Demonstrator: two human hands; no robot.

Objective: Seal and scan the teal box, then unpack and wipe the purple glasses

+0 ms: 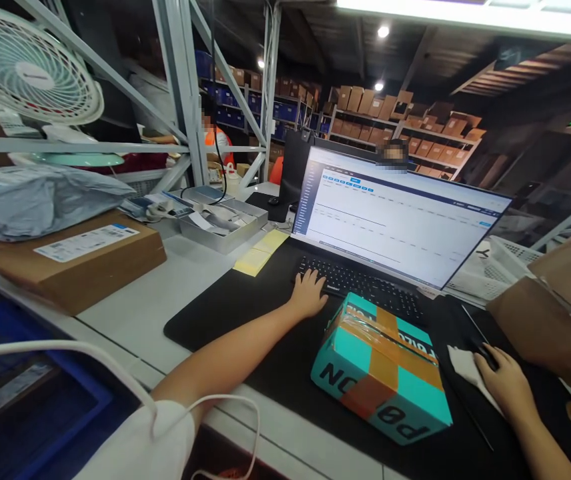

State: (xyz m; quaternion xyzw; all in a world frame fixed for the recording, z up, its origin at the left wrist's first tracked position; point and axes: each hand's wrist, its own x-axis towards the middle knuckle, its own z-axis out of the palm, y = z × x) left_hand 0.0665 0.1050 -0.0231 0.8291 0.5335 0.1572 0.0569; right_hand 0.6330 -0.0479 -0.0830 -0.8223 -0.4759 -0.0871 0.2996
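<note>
My left hand (pixel 309 292) rests with fingers spread on the left end of a black keyboard (pixel 365 288), holding nothing. My right hand (pixel 503 379) is cupped over a black mouse (pixel 485 352), beside a white cloth or paper (pixel 465 368). Between my hands a teal cardboard box (pixel 383 367) taped with brown tape lies on the black desk mat (pixel 235 313). Behind the keyboard a monitor (pixel 395 213) shows a white table screen.
A brown parcel with a label (pixel 73 257) and a grey poly bag (pixel 35 200) lie at left under a white fan (pixel 25 67). Yellow sticky notes (pixel 260 252), a metal tray (pixel 223 223), a blue bin (pixel 30 393), a brown bag (pixel 560 307). A person in orange stands far back (pixel 215 140).
</note>
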